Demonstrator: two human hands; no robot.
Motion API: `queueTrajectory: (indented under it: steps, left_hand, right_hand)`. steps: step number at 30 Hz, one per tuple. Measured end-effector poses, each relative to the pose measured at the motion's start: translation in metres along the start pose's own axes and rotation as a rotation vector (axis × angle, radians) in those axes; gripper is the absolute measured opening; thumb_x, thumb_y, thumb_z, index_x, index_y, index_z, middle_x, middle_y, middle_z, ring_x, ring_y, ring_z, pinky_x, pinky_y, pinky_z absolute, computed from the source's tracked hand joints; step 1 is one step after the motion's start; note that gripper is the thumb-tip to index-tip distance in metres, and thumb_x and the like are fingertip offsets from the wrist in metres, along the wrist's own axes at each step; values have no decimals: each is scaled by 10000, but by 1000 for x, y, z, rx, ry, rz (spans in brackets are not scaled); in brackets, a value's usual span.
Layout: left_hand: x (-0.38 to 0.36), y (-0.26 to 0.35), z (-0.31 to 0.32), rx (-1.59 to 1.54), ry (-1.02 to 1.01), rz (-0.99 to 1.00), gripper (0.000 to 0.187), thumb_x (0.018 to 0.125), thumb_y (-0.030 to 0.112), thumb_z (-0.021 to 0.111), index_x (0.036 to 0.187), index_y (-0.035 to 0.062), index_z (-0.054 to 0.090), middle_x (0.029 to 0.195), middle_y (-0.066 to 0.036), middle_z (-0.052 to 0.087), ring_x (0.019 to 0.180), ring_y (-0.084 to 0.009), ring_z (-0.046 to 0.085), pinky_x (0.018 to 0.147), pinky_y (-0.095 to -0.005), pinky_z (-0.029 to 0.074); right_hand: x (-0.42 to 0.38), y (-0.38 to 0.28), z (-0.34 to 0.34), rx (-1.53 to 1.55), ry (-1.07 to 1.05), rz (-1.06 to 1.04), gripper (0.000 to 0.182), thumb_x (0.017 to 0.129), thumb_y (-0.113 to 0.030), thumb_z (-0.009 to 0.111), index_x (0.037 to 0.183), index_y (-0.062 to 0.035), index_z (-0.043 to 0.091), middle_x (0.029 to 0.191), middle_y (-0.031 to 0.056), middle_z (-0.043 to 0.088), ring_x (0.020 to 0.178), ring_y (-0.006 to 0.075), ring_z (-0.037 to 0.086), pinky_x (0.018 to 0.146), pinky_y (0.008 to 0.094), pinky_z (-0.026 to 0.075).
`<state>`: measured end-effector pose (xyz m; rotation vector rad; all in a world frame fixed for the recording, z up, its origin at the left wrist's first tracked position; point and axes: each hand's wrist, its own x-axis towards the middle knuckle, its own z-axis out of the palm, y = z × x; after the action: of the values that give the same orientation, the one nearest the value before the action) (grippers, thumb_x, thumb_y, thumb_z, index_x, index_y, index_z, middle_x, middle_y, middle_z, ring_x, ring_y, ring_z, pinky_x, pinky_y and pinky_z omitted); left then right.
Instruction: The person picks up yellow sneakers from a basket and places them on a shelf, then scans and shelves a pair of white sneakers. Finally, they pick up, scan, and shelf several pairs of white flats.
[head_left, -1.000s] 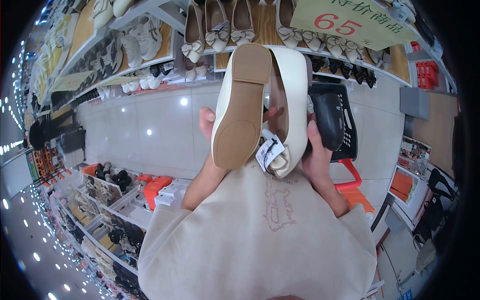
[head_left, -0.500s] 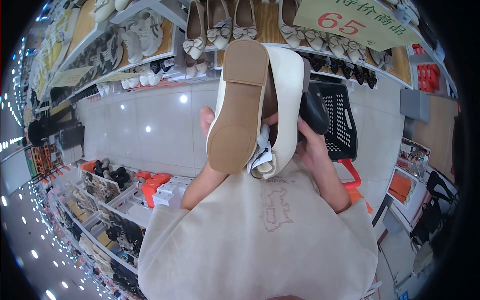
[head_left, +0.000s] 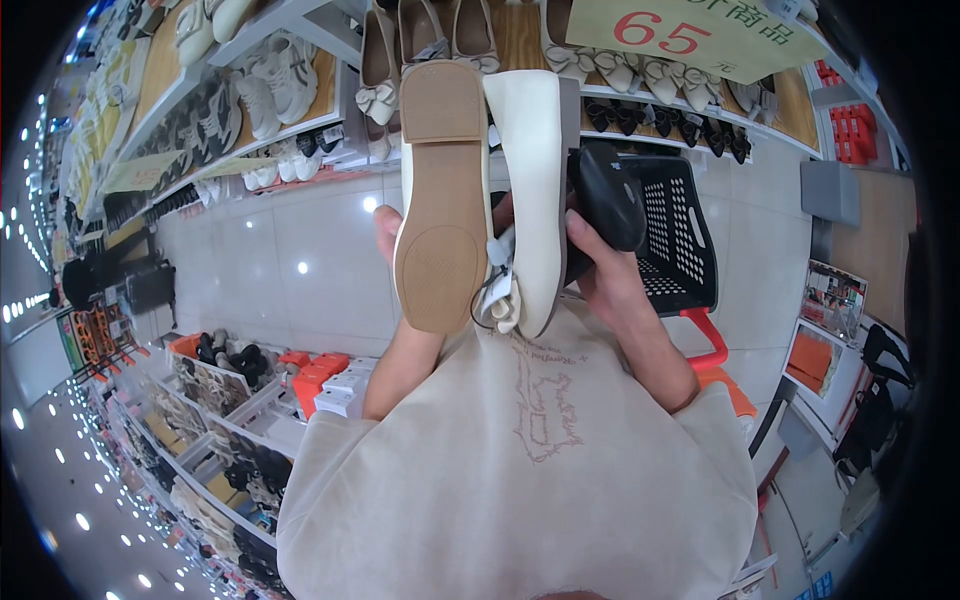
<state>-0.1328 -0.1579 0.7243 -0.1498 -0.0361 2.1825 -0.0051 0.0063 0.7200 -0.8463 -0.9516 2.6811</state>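
A pair of white flat shoes is held up at chest height. The left shoe (head_left: pixel 441 200) shows its brown sole; the right shoe (head_left: pixel 533 200) is turned on its side, its pale bow and a tag between the two. My left hand (head_left: pixel 388 235) grips the left shoe from behind, with most fingers hidden by the sole. My right hand (head_left: pixel 603 262) is wrapped round the right side of the pair, thumb up, also against a black shoe (head_left: pixel 607 195) beside the white ones.
Behind stands a shelf of bow flats (head_left: pixel 378 100) with a yellow price sign (head_left: pixel 690 38). A black basket (head_left: pixel 675 230) with a red handle is at the right. Shoe racks and orange boxes (head_left: pixel 318 380) stand lower left. Grey floor tiles (head_left: pixel 260 240) lie between.
The white shoes have moved left and slightly up, and the right one has turned more upright beside the other. Both hands have shifted left with them.
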Motion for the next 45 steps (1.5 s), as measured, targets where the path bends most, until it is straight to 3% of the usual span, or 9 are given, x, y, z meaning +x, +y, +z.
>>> queueTrajectory:
  steps: [6,10,15,20,23,33,35,43,45]
  left_hand:
    - [4,-2,11,391,111,156,748,831,553,483,1470,165,485,1328,-13,629,1231,-219,595,1231,-670,77]
    - [6,-3,16,334,58,184,711,837,544,487,1441,170,516,1299,0,647,1164,-141,630,1204,-722,69]
    - [11,7,3,328,-213,23,741,810,500,488,1459,141,494,1349,-32,615,1188,-182,621,1228,-669,104]
    - [0,4,12,337,-27,-3,663,840,484,459,1414,162,534,1359,-43,609,1215,-257,591,1179,-611,270]
    - [-2,4,13,245,9,3,701,801,468,482,1407,121,537,1345,-91,615,1183,-291,613,1145,-567,339]
    - [-9,24,-7,56,-118,-99,832,766,404,497,1494,13,403,1352,-235,570,1134,-377,640,939,-482,566]
    - [-16,34,-17,49,-154,-104,812,773,356,491,1493,-6,389,1334,-247,582,1126,-370,643,926,-457,569]
    - [-39,19,18,829,407,270,623,802,362,587,1296,-13,524,1151,-182,621,964,-282,643,835,-380,552]
    - [-42,28,17,904,321,207,472,813,324,616,1151,-3,573,1192,-167,593,1063,-263,613,912,-379,511]
  right_hand:
    - [-14,-29,1,-194,119,-171,415,899,-119,764,1278,-34,617,1181,50,648,1108,149,594,984,329,458]
    - [-25,-45,3,-349,78,-280,365,859,-64,785,1196,-36,647,1067,24,641,1000,122,599,898,297,472]
    - [-21,-45,1,-419,98,-304,284,820,-99,841,1047,-41,681,938,-21,622,849,79,591,769,260,489]
    - [-24,-44,9,-370,54,-225,300,807,40,763,1028,-76,596,948,-28,518,897,83,519,832,281,438]
    - [-23,-34,6,-366,55,-348,269,805,-92,858,1000,-49,678,882,-31,617,790,68,586,705,248,494]
    - [-15,-25,14,-374,22,-353,268,798,-57,852,989,-55,664,887,-36,596,796,69,570,721,249,480]
    - [-11,-23,12,-376,-18,-278,345,815,30,772,1093,-70,594,972,-28,511,934,83,520,851,261,425]
    - [6,-3,3,-379,-39,-206,296,821,-13,804,1061,-61,637,948,-26,574,890,80,558,800,255,467]
    - [8,1,3,-373,-20,-198,261,821,-68,836,1020,-52,667,902,-34,605,826,69,578,747,246,486]
